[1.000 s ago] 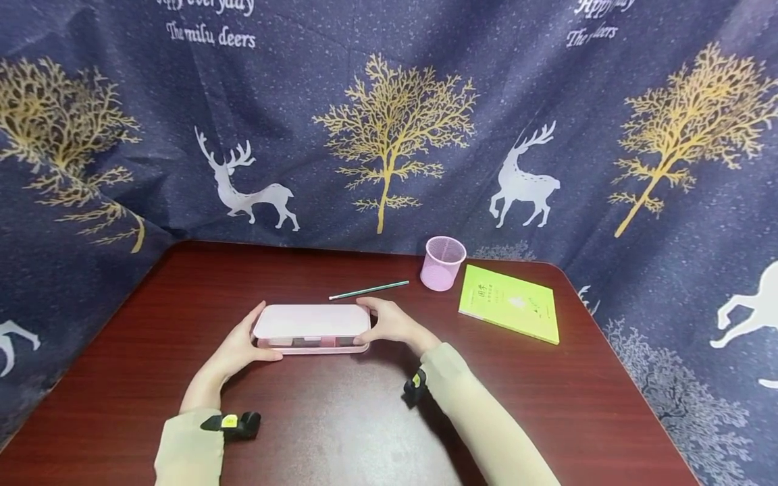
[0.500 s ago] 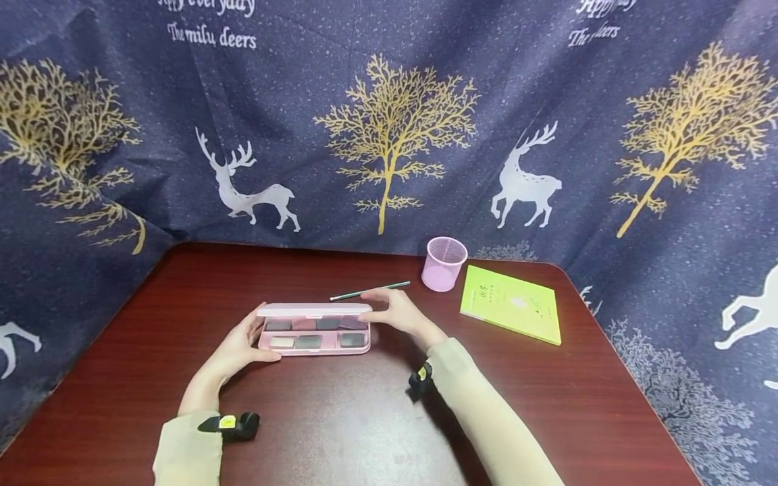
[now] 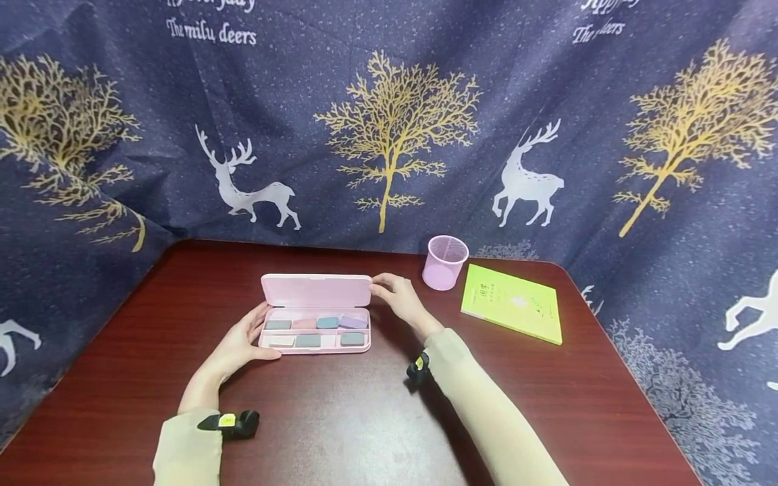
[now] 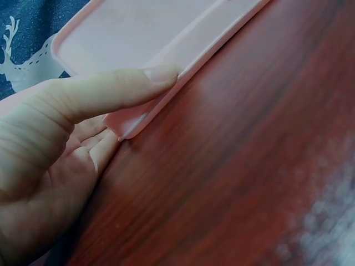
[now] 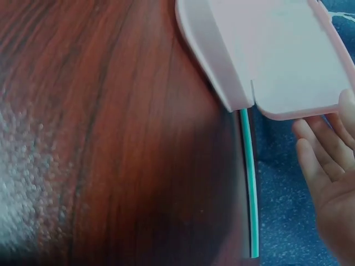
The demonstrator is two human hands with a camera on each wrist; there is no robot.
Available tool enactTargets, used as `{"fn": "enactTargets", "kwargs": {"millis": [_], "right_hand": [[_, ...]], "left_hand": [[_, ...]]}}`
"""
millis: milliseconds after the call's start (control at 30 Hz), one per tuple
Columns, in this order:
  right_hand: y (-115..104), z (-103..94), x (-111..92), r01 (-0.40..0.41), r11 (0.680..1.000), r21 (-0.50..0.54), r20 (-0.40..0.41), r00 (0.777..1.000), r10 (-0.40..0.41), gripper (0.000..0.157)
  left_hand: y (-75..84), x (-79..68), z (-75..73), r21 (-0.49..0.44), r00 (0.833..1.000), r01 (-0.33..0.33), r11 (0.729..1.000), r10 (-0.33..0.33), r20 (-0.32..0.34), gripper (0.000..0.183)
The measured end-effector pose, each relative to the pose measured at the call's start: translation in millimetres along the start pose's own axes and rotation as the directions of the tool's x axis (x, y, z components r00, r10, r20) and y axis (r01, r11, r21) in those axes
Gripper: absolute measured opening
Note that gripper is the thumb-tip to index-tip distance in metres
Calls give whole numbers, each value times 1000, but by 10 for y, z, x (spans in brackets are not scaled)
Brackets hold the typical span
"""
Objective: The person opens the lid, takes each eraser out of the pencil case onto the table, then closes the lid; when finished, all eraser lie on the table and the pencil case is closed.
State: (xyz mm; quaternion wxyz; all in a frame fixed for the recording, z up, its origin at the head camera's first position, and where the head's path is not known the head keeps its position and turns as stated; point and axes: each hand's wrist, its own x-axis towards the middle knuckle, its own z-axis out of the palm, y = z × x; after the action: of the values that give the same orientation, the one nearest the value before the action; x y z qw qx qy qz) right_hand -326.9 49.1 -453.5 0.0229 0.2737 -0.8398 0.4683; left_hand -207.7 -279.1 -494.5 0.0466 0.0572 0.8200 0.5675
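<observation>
The pink case is seen open on the surface, with small blocks held inside. Its left end is gripped by the left hand; its raised lid is held at the right corner by the right hand.

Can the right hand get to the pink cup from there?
Probably yes: the right hand is at the lid's edge, the cup stands nearby, and nothing tall shows between them.
</observation>
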Motion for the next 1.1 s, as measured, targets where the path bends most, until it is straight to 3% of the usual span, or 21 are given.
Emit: {"fn": "enactTargets", "kwargs": {"millis": [233,800,1100], "right_hand": [[66,70,21,-20,1000,14,11,1000,20,22],[117,175,59,-52,994,-92,-8,999,51,22],[134,205,41,-68,996,-57,-17,998,67,20]], "left_hand": [[23,-10,-4,-10,1000,-20,1000,20,-4,113],[-38,-11,16,-16,1000,-18,1000,18,-16,113],[-23,-11,0,-22,1000,14,1000,-14,-7,114]]}}
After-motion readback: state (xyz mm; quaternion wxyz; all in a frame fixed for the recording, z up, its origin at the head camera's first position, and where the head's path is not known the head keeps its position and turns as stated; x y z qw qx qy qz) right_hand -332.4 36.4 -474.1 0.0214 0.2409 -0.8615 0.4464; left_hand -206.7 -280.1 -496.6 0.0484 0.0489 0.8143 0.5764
